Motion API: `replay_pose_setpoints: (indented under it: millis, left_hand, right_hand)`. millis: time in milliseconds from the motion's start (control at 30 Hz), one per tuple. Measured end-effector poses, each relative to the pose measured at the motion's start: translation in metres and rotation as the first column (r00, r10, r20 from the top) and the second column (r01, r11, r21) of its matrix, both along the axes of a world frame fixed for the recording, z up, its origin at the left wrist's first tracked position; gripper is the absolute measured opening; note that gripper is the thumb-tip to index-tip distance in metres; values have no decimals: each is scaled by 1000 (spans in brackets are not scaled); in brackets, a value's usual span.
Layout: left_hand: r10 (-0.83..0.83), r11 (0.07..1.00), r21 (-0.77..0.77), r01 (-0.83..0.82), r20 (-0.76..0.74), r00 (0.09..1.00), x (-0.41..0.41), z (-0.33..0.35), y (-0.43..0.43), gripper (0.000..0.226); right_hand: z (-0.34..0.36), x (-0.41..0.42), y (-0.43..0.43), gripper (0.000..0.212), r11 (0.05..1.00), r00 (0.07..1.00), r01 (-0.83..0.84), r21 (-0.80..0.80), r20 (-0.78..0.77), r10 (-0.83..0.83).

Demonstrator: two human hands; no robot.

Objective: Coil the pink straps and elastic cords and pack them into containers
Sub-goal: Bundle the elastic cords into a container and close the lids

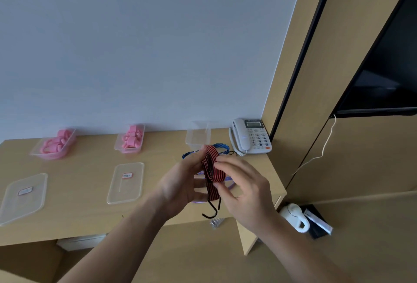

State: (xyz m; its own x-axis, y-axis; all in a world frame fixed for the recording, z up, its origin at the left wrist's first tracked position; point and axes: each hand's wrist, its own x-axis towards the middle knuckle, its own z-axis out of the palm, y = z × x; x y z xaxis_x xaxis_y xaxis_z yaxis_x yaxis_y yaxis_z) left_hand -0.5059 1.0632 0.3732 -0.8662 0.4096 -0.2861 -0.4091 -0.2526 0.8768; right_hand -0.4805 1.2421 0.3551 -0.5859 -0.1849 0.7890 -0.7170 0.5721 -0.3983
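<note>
I hold a red-and-black striped elastic cord (pixel 214 165) in a loose coil above the desk's right part. My left hand (pixel 180 185) grips the coil from the left and my right hand (pixel 242 189) pinches it from the right. Its two black hooks (pixel 212 209) dangle below my hands. A blue elastic cord (pixel 222 147) lies on the desk behind the coil. An empty clear container (pixel 198 135) stands at the back. Two clear containers (pixel 55 144) (pixel 130 138) further left hold coiled pink straps.
Two clear lids (pixel 22 196) (pixel 126 182) lie on the wooden desk (pixel 85 170). A white telephone (pixel 250 136) sits at the back right corner. A white kettle (pixel 294 216) stands on the lower surface to the right, under a dark screen (pixel 388 79).
</note>
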Motion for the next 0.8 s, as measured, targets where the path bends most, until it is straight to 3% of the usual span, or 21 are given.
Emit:
replay_pose_setpoints:
  millis: [200,333,467,533,600,667,733,800]
  left_hand:
    - [30,999,18,-29,-11,1000,-4,7,-11,68]
    - [91,996,16,-90,-48,995,-7,9,-16,45]
    - [168,986,13,-167,-54,984,-6,0,-23,39]
    - [178,984,5,-178,-70,982,-4,-4,-28,37]
    - [207,978,10,-207,-72,976,-2,-9,-33,36]
    - [255,966,42,-253,-34,966,0,-14,-40,35]
    - [287,955,73,-287,7,958,1,-17,-48,34]
    - [305,948,85,-307,37,952,2,-18,-56,26]
  right_hand:
    - [-17,2,-15,21,999,992,-2,46,-123,7]
    - [-19,4,-20,14,999,992,14,47,-123,-8]
    - [-13,9,-24,24,999,999,-39,0,-24,39]
    - [-13,11,-27,33,998,996,-4,-67,85,10]
    - [-13,14,-33,47,987,940,33,-160,341,24]
    - [-14,12,-39,59,985,734,35,-170,673,90]
    - [-21,9,-46,42,996,581,-34,-88,809,92]
    - [-26,7,-55,19,998,613,-50,-24,788,50]
